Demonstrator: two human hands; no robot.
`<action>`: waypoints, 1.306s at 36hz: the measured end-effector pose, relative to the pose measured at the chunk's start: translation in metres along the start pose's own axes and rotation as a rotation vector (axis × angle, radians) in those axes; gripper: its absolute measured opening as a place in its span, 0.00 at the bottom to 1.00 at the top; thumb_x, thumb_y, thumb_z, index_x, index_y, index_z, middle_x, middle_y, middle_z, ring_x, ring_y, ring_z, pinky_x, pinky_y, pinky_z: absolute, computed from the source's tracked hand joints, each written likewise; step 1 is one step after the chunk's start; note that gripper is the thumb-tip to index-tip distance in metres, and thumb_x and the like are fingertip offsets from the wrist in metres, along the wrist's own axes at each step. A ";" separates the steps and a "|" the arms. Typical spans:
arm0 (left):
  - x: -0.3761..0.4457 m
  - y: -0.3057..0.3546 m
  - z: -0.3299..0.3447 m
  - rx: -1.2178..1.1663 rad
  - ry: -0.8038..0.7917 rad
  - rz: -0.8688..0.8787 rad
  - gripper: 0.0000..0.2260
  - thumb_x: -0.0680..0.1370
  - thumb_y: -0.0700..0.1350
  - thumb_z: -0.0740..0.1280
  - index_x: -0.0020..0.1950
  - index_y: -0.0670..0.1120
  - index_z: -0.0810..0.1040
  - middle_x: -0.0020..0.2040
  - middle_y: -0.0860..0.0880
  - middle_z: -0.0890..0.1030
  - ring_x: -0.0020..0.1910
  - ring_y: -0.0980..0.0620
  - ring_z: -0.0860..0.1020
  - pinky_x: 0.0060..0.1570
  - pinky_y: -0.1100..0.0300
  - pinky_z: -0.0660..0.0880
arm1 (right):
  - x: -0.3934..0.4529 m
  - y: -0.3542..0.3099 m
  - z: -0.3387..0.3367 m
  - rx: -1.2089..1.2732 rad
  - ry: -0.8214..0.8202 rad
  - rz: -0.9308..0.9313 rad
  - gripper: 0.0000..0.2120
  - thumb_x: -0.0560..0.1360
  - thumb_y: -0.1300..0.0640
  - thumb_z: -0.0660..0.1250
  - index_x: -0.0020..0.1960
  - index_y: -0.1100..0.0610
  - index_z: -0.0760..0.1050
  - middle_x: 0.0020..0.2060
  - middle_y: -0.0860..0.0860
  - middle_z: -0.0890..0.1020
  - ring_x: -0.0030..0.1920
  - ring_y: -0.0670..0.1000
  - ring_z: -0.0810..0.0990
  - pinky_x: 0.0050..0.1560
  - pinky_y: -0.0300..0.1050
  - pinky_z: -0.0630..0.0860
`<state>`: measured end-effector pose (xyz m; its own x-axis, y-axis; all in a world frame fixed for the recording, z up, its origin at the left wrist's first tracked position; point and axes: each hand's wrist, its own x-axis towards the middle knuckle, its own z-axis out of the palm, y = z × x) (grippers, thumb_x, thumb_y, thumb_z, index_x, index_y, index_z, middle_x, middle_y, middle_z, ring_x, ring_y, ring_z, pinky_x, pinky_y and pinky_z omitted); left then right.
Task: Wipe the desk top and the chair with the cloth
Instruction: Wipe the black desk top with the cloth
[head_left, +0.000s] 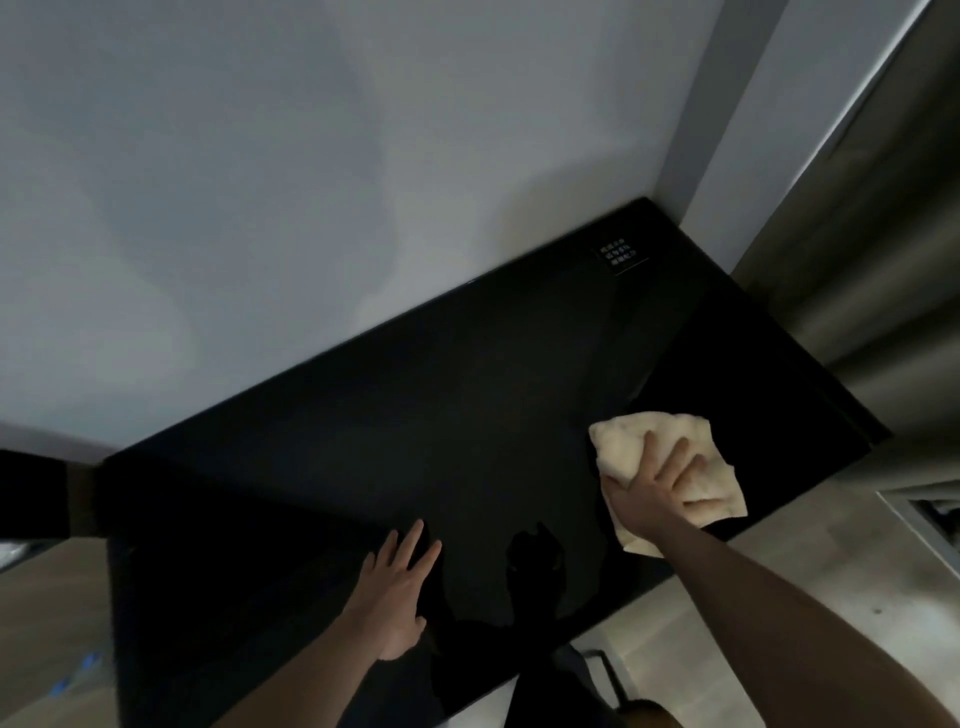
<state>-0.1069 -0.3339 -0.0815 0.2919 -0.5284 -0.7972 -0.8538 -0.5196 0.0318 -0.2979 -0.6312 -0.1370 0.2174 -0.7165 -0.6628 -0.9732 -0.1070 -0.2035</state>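
The cloth could slip off the desk edge

The right hand (655, 483) presses flat on the cloth (631, 441) near the desk top (415, 415) edge; the left hand (397, 587) rests flat.

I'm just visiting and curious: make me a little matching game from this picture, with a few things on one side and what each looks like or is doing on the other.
Things:
1. cloth
2. desk top
3. left hand
4. right hand

States:
A. glossy black
B. rests flat on the desk, fingers spread, holding nothing
C. cream-coloured, crumpled, near the desk's right edge
D. presses the cloth down on the desk

Pairs: 1-C, 2-A, 3-B, 4-D
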 end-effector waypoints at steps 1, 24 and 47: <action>-0.005 -0.009 0.005 0.000 -0.002 0.001 0.42 0.82 0.50 0.67 0.83 0.54 0.39 0.81 0.50 0.30 0.82 0.41 0.39 0.79 0.42 0.47 | -0.011 -0.004 0.012 -0.002 -0.010 -0.010 0.48 0.76 0.30 0.56 0.76 0.45 0.24 0.76 0.57 0.25 0.76 0.65 0.25 0.71 0.78 0.38; -0.094 -0.197 0.126 0.012 -0.011 0.064 0.51 0.78 0.48 0.72 0.81 0.57 0.31 0.77 0.55 0.24 0.80 0.40 0.32 0.77 0.34 0.52 | -0.211 -0.098 0.199 0.000 -0.085 -0.010 0.47 0.75 0.30 0.54 0.78 0.43 0.25 0.73 0.56 0.21 0.74 0.65 0.22 0.65 0.84 0.37; -0.094 -0.230 0.125 0.084 0.053 0.204 0.43 0.80 0.49 0.69 0.84 0.54 0.41 0.82 0.50 0.33 0.82 0.42 0.41 0.79 0.43 0.56 | -0.224 -0.138 0.209 0.097 -0.018 0.054 0.45 0.77 0.30 0.52 0.79 0.46 0.27 0.75 0.59 0.23 0.75 0.64 0.24 0.69 0.80 0.36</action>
<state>0.0079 -0.0813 -0.0893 0.1298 -0.6524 -0.7467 -0.9299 -0.3415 0.1367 -0.1968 -0.3118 -0.1115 0.1670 -0.7070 -0.6872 -0.9719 -0.0006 -0.2355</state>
